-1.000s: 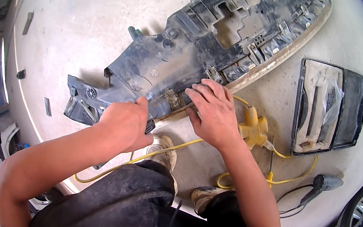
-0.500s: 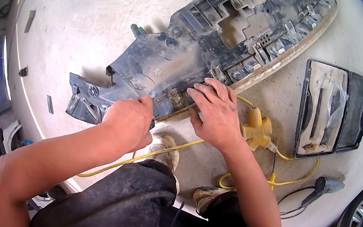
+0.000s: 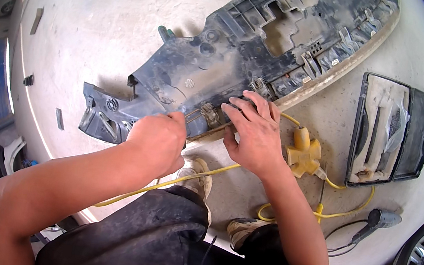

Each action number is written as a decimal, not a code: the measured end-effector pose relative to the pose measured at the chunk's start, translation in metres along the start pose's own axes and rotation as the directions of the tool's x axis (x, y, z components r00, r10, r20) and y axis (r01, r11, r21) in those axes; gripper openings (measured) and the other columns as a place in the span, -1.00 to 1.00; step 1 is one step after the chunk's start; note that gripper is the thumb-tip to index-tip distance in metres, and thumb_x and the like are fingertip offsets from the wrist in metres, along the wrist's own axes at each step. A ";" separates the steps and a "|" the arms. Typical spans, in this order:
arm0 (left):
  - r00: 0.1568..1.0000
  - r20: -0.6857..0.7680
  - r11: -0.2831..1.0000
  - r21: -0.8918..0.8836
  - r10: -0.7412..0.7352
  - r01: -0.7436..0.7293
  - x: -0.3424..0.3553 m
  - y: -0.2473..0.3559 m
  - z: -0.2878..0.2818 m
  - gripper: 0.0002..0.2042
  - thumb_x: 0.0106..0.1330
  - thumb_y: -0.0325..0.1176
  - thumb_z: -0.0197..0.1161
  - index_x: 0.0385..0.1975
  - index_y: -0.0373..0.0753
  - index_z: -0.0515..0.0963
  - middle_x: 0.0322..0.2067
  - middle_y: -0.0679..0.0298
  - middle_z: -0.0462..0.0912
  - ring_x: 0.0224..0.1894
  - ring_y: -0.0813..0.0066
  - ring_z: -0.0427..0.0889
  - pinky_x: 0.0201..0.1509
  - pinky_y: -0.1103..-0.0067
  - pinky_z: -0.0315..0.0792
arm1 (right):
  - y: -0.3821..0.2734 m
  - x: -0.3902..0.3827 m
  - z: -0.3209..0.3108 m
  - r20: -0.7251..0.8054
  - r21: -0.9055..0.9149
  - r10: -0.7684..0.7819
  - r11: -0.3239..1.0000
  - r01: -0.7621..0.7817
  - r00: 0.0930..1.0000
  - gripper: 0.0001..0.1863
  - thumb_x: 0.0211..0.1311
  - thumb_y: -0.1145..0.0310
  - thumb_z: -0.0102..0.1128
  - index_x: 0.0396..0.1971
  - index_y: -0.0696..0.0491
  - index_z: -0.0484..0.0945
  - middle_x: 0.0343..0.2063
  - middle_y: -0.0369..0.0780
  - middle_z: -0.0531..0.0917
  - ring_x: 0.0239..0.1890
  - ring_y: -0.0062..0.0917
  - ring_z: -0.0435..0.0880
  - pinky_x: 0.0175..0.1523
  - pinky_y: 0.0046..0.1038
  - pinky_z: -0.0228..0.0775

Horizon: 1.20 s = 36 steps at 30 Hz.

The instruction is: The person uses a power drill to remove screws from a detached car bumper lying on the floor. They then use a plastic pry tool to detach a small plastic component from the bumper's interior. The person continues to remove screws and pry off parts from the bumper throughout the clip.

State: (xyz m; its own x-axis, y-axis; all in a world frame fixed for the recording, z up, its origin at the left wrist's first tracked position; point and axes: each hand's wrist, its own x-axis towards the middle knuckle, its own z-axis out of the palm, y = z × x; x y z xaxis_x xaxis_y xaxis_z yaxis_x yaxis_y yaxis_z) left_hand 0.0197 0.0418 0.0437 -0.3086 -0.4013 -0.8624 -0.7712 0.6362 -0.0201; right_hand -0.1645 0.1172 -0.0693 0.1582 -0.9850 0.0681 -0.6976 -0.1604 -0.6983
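A dirty black plastic car bumper (image 3: 216, 70), its ribbed inner side up, lies diagonally in front of me. My left hand (image 3: 157, 138) is closed round a tool mostly hidden in the fist. Two thin metal prongs (image 3: 194, 114) reach from it toward a rough, greyish lump (image 3: 210, 114) near the bumper's near edge; whether they touch it I cannot tell. Just right of the lump, my right hand (image 3: 255, 133) rests over that edge, fingers spread and slightly bent, the thumb lower down. A second rough patch (image 3: 260, 85) shows beyond its fingertips.
A yellow multi-way power socket (image 3: 304, 156) lies right of my right hand, its yellow cable (image 3: 200, 174) crossing near my shoes. Further right are an open black case (image 3: 378, 135), a dark heat gun (image 3: 381, 219) with a cord, and a car wheel (image 3: 418, 254).
The bumper and the things on the floor sit slightly further right in the picture. My left hand has shifted a little right with the prongs; my right hand keeps its place on the edge.
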 end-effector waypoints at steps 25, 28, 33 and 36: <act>1.000 0.012 0.999 0.038 -0.013 0.013 0.005 0.011 -0.011 -0.47 0.05 -0.17 0.40 -0.23 -0.57 0.44 -0.51 -0.04 0.69 -0.45 0.07 0.75 -0.35 0.36 0.65 | 0.001 0.000 0.008 -0.029 0.024 -0.019 1.000 0.020 0.999 -0.52 -0.07 0.41 0.25 -0.02 0.08 0.61 0.02 -0.24 0.62 0.30 -0.35 0.40 0.36 -0.24 0.11; 1.000 0.017 0.999 0.042 -0.013 0.012 0.006 0.013 -0.014 -0.48 0.05 -0.17 0.40 -0.23 -0.57 0.44 -0.51 -0.04 0.69 -0.45 0.07 0.75 -0.36 0.37 0.65 | 0.003 0.000 0.009 -0.025 0.029 -0.018 0.999 0.019 1.000 -0.51 -0.06 0.40 0.25 -0.01 0.09 0.60 0.02 -0.23 0.62 0.31 -0.36 0.40 0.37 -0.24 0.11; 0.998 0.045 0.997 0.068 -0.031 0.028 0.008 0.016 -0.016 -0.47 0.05 -0.16 0.40 -0.23 -0.57 0.44 -0.50 -0.03 0.69 -0.45 0.07 0.75 -0.35 0.37 0.65 | 0.003 0.000 0.008 -0.012 0.042 -0.013 0.999 0.013 1.000 -0.49 -0.07 0.40 0.25 0.01 0.11 0.59 0.02 -0.22 0.63 0.31 -0.35 0.41 0.38 -0.22 0.10; 0.999 0.044 0.997 0.069 -0.031 0.028 0.008 0.017 -0.016 -0.47 0.05 -0.15 0.40 -0.22 -0.57 0.44 -0.50 -0.03 0.70 -0.45 0.08 0.76 -0.35 0.37 0.65 | 0.004 0.000 0.009 -0.017 0.053 -0.018 0.998 0.019 1.000 -0.48 -0.07 0.40 0.26 0.01 0.11 0.59 0.02 -0.22 0.63 0.31 -0.35 0.41 0.38 -0.23 0.11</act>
State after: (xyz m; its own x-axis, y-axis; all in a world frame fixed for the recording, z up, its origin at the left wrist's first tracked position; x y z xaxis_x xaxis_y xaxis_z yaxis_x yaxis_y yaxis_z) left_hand -0.0048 0.0387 0.0450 -0.2597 -0.3920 -0.8826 -0.7396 0.6684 -0.0792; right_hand -0.1606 0.1172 -0.0784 0.1592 -0.9829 0.0929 -0.6565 -0.1757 -0.7336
